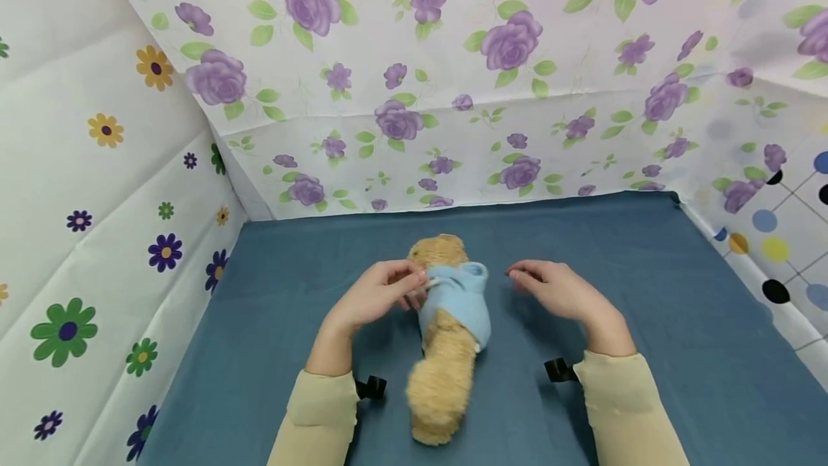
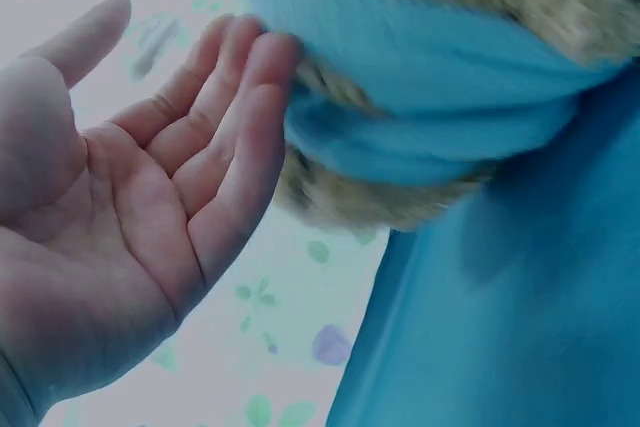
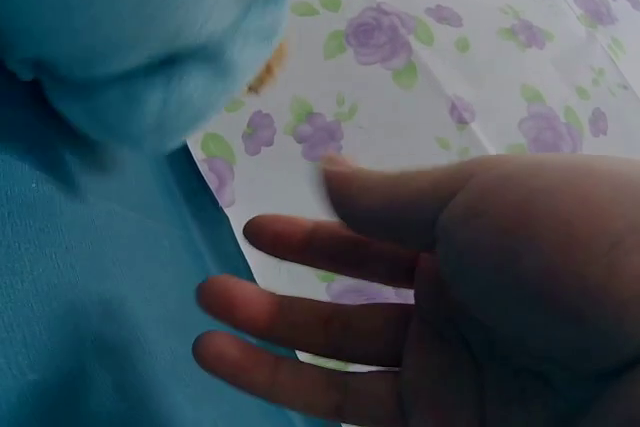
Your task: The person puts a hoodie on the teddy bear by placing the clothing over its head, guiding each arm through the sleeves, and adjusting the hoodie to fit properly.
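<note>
One plush toy (image 1: 443,351), one light-blue garment (image 1: 461,300), two hands.

plush toy (image 1: 443,351) face hidden (turned down), left wrist view blurred

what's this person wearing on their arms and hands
Both arms are in long pale yellow-beige sleeves that end at the wrists. A black strap with a clip sits at the left cuff, and another sits at the right cuff. The left hand and right hand are bare: no gloves, rings or watch visible.

A staged recording booth: flowered sheets (image 1: 453,56) hang as walls around a table under blue cloth (image 1: 647,293).
</note>
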Motion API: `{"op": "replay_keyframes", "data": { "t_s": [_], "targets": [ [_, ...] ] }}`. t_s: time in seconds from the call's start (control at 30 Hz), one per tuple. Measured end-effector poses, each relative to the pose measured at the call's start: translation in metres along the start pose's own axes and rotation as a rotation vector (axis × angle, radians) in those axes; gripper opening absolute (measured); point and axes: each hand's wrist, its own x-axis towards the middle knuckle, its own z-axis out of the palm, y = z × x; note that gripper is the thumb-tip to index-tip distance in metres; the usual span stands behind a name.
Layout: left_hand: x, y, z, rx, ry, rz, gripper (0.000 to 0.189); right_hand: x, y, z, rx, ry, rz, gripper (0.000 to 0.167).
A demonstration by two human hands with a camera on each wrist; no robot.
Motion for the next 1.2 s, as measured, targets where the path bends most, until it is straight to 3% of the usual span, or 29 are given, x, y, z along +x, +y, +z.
{"op": "replay_keyframes", "data": {
  "t_s": [0.17, 0.33, 0.77, 1.03, 1.2],
  "targets": [
    [0.006, -0.006, 0.007, 0.074, -0.036, 0.006, 0.037, -0.005, 0.001, -0.007, 0.048, -0.012, 0.069, 0.066],
    [0.007, -0.007, 0.009, 0.099, -0.046, -0.004, 0.036, -0.010, 0.002, -0.014, 0.054, -0.082, 0.138, 0.085],
    [0.007, -0.004, 0.014, 0.063, 0.031, 0.044, 0.028, -0.025, 0.010, -0.025, 0.067, -0.094, 0.200, 0.086],
    [0.008, -0.004, 0.018, 0.037, 0.018, 0.045, 0.035, -0.036, 0.008, 0.005, 0.283, -0.239, 0.257, 0.098],
    [0.006, 0.001, 0.016, 0.021, 0.021, 0.051, 0.033, -0.034, 0.008, 0.026, 0.502, -0.244, 0.221, 0.096]
  ]
}}
